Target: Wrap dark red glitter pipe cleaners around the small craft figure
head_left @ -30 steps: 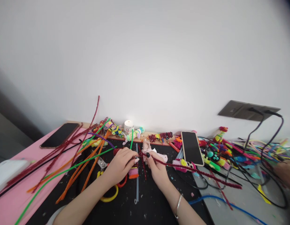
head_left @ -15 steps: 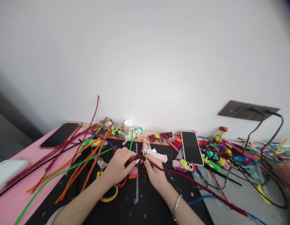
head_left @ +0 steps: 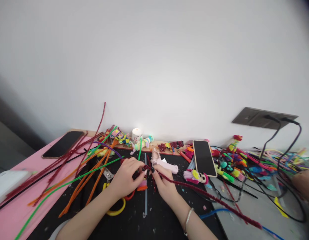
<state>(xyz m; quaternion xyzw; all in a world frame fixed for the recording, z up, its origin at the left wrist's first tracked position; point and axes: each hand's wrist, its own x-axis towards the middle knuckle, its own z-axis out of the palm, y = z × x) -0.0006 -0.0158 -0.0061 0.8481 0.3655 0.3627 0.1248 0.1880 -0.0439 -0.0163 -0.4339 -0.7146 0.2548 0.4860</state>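
Left hand (head_left: 126,178) and right hand (head_left: 164,184) both pinch the dark red pipe cleaner (head_left: 194,190) near its end, fingertips nearly touching. It trails off right, low over the black counter (head_left: 154,220), past a phone (head_left: 204,157).

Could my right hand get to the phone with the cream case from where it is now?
Probably yes: the right hand would have to let go of the dark red pipe cleaner; the phone lies face up, uncovered, just beyond.

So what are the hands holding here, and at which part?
Both hands pinch the dark red pipe cleaner at its near end: left hand and right hand meet fingertip to fingertip there, while its long tail trails off right across the table.
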